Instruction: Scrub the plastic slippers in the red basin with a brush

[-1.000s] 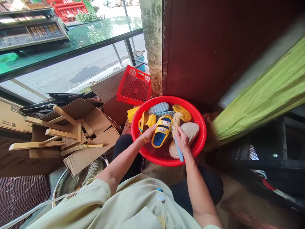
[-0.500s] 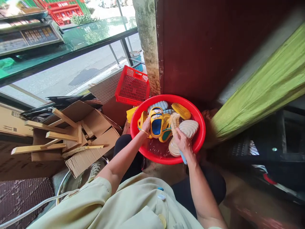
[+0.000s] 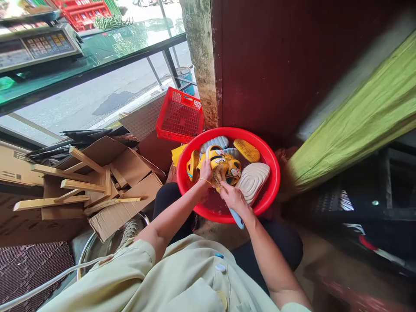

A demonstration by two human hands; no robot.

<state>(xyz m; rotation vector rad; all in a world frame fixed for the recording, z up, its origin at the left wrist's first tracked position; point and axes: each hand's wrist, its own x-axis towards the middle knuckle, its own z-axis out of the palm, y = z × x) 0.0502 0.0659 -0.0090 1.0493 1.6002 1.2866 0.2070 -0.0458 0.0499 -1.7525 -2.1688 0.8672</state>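
In the head view a round red basin (image 3: 276, 173) holds some water and several slippers. My left hand (image 3: 204, 172) is closed on a yellow slipper (image 3: 217, 157) with a cartoon strap, tilted over the water. My right hand (image 3: 233, 197) grips a scrub brush by its light blue handle (image 3: 237, 218); the brush's tan bristles (image 3: 219, 174) are against the slipper's toe side. To the right, a pale ridged sole (image 3: 255, 180) lies face up. Another yellow slipper (image 3: 234, 169) sits just behind the bristles. A yellow sole (image 3: 247, 150) and a grey-blue sole (image 3: 214, 143) lie at the basin's back.
A red plastic crate (image 3: 180, 115) stands behind the basin. On the left are a wooden stool (image 3: 94, 182) on its side and open cardboard (image 3: 130, 208). A dark red panel (image 3: 276, 65) rises behind; green cloth (image 3: 354, 117) hangs at right.
The brush has moved left from beside the pale sole onto the yellow slipper. My left hand has turned that slipper, so its blue insole no longer faces up.
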